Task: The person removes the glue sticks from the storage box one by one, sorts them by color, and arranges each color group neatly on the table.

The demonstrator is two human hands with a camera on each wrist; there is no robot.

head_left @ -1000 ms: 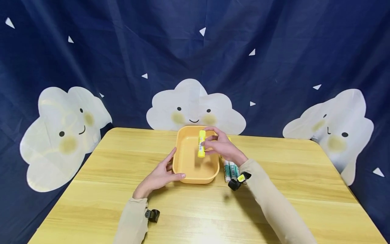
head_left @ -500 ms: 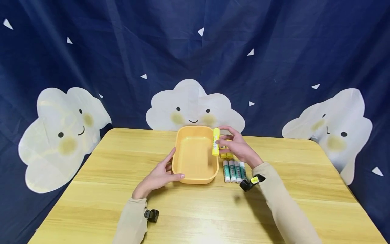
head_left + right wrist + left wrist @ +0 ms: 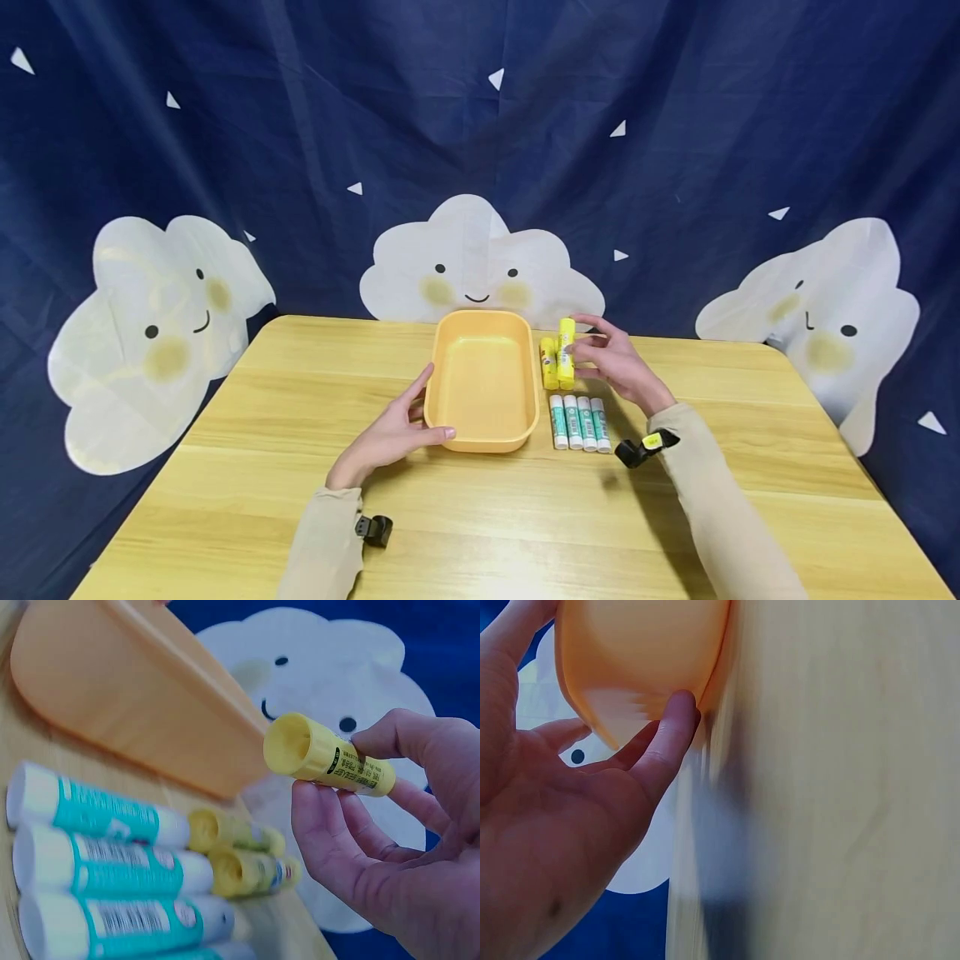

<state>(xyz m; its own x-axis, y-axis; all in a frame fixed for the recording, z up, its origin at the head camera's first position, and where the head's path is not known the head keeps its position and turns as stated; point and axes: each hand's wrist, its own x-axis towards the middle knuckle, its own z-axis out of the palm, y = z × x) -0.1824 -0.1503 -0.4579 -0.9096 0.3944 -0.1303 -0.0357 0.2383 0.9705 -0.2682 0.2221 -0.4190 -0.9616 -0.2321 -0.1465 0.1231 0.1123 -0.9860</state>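
Observation:
My right hand (image 3: 621,367) pinches a yellow glue stick (image 3: 566,354) between thumb and fingers, raised above the table. In the right wrist view, the round end of this glue stick faces the camera. Two more yellow glue sticks (image 3: 251,871) lie side by side below it; in the head view the held one partly covers them. On the left, my left hand (image 3: 384,440) holds the near left corner of an orange plastic tray (image 3: 487,445), thumb at the near rim and forefinger along the left side. In the head view nothing lies inside the tray.
Several green-and-white glue sticks (image 3: 581,423) lie in a row right of the tray, nearer than the yellow ones. The wooden table (image 3: 720,450) extends on both sides. A dark blue curtain (image 3: 675,150) with cloud prints hangs behind its far edge.
My right hand has carried the yellow glue stick rightward from above the tray to over the two other yellow ones. The left hand and tray have stayed in place.

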